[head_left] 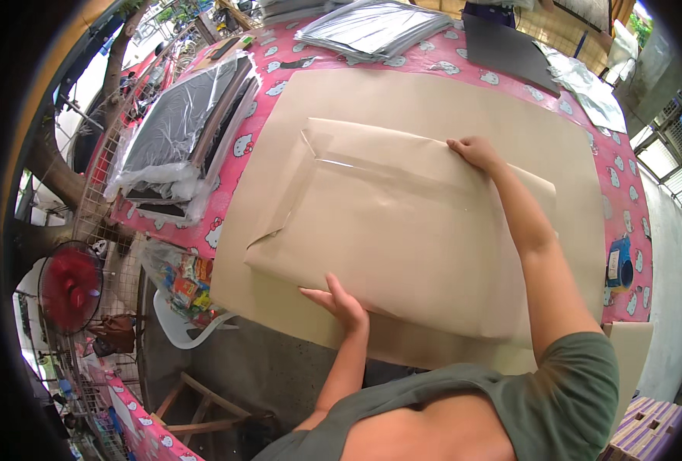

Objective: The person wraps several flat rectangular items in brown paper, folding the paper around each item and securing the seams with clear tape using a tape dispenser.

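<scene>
Brown parcel point(402, 238) lies mid-counter point(625, 307) on a larger sheet point(433, 92). Right hand point(476, 152), one o'clock: fingers curled at its far edge (grip: I cannot tell). Left hand point(342, 306), seven o'clock: thumb and fingers apart.

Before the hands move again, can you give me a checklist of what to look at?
1. Flat rectangular package in brown paper resting on the wide, flat brown paper sheet: ok.
2. Left hand at the package's near edge: ok, thumb spread.
3. Right hand at the far edge: ok, fingers curled; how firmly they grip, cannot tell.
4. Shiny clear tape strip on the package's upper face: ok, near the far left corner.
5. Package's right end folded flat: cannot tell, the bare right arm covers part.
6. Blue round object apart from the package: ok.
</scene>
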Action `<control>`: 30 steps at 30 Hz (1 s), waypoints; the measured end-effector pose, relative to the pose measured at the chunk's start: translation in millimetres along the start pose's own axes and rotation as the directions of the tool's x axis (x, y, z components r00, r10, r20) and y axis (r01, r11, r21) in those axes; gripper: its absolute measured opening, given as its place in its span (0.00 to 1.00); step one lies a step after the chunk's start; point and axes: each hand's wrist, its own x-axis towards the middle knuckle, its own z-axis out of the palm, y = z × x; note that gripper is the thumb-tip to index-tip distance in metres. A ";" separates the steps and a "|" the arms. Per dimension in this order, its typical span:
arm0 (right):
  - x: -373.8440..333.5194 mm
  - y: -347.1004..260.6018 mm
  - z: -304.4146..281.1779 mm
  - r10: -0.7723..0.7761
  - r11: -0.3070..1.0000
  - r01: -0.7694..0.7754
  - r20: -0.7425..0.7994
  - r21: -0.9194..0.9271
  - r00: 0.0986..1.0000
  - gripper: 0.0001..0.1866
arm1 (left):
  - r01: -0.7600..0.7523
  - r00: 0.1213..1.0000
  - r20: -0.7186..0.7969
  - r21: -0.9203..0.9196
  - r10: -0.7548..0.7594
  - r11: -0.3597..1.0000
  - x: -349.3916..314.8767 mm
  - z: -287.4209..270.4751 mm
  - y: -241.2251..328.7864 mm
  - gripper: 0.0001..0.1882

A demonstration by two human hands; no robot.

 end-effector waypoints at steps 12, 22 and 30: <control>-84.8 55.7 -55.8 0.356 0.933 -0.358 0.067 0.017 0.932 0.23 | -0.442 0.814 0.537 0.322 0.223 0.837 216.9 185.3 -21.7 0.43; -336.9 88.8 -43.7 -0.087 0.918 0.098 -0.046 0.383 0.995 0.35 | -0.943 -0.136 0.990 -0.136 0.019 0.305 62.9 85.0 33.7 0.35; -341.7 36.5 12.4 0.234 0.708 -0.395 -0.333 -0.585 0.913 0.37 | -0.912 0.265 0.963 0.264 -0.040 0.315 110.8 111.6 64.8 0.38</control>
